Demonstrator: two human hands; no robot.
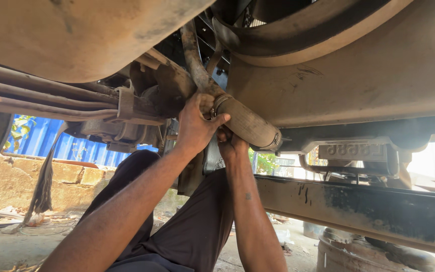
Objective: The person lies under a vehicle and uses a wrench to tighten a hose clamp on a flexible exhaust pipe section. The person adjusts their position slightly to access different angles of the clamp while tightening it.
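Reaching up under a vehicle, the person has both hands at a dusty hose (247,123) that runs across the underside. The left hand (195,126) is curled around the upper end of the hose, where a metal clamp band (221,102) rings it; the thumb stretches out across the hose and the fingers wrap over the joint with a rusty bent pipe (192,53). The right hand (231,144) sits just below and behind the left, tucked under the hose; its fingers are bent, but whether they pinch anything cannot be told, because the left hand and the hose hide them.

The hose's long axis slants from upper left to lower right. Its upper end meets the rusty pipe, which climbs on towards the top of the view; its lower end points down and right, finishing at a 2nd clamp ring (276,141) near a grey bracket (353,151). The hose lies directly under a broad tan body panel (378,75), close against it.

Below, a rusty frame rail (368,206) crosses the right side, well apart from the hands. On the left, several thin metal lines (41,98) run side by side beneath another tan panel. A low stone wall (36,181) and a blue corrugated sheet (61,143) stand in the background, and the person's dark trousers (187,231) fill the lower middle.
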